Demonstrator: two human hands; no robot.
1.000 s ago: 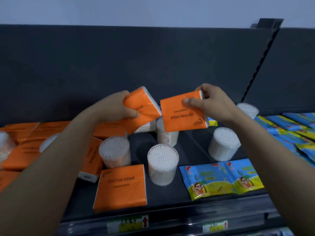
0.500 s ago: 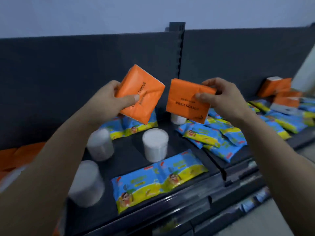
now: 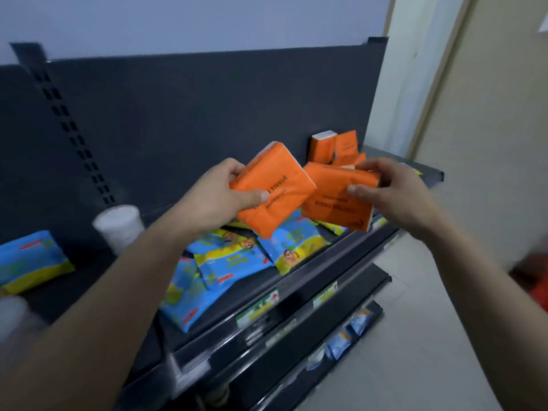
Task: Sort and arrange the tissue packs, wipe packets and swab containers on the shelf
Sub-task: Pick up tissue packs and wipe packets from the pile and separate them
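Since the left side is pretty smeary, all I can make out there is one wipe packet lying flat on the shelf. A blurred swab container sits nearer the front edge, and a second swab container stands further back by the slotted upright. In the middle is a loose heap of wipe packets, all overlapping, right under both hands. At the far right end a few orange tissue packs stand and lean against the back panel. There's some bare shelf between the lone packet and the heap. The front lip carries price labels, with open floor off to the right. The left hand has its grip pinching the left tissue pack, thumb on the face, pack tilted. The right hand has its grip pinching the right tissue pack from its right end, print upside down. Both packs are up in the air above the heap with corners overlapping, can't tell if they touch.
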